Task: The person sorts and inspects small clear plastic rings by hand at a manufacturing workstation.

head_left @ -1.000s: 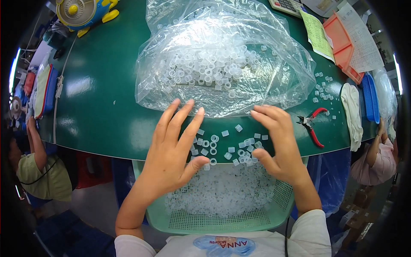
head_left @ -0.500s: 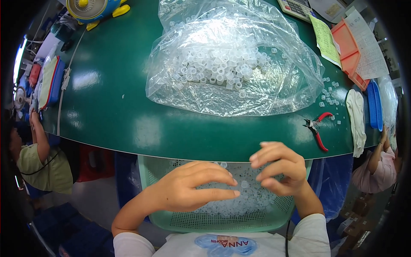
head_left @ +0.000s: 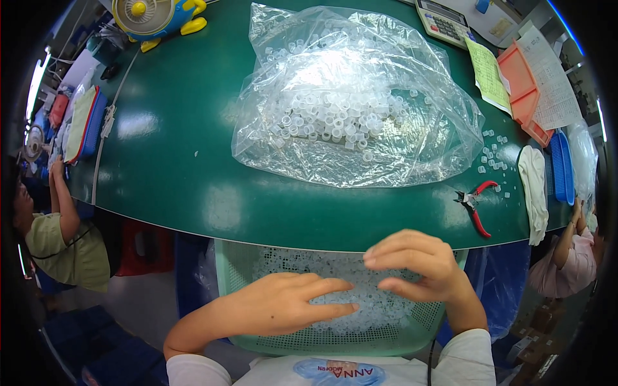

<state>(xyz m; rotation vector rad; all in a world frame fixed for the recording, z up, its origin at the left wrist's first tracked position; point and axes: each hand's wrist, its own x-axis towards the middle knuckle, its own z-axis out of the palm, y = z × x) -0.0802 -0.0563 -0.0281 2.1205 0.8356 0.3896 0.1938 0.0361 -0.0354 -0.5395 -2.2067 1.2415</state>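
My left hand (head_left: 291,303) hovers over the green perforated basket (head_left: 421,325), palm down, its thumb and fingers apart, with nothing seen in it. Opposite, my right hand (head_left: 421,265) curves inward above the basket's right half. Its fingers and thumb are also apart, and no object shows between them. Beneath both hands lies a heap of small translucent plastic pieces (head_left: 360,321), partly covered by the left hand. On the green table, a large clear plastic bag (head_left: 412,161) holds many small translucent plastic rings (head_left: 335,119).
Red-handled pliers (head_left: 476,215) lie near the table edge (head_left: 309,249). Beyond them are loose rings (head_left: 492,154), a white glove (head_left: 534,186), a blue tray (head_left: 562,167), an orange tray (head_left: 520,90) and a calculator (head_left: 443,22). A toy-like fan (head_left: 151,16) stands far left. One person sits each side.
The whole view has shifted slightly, with the table lower in the picture. Both hands have lowered a little toward the basket, and the right fingers lie closer together.
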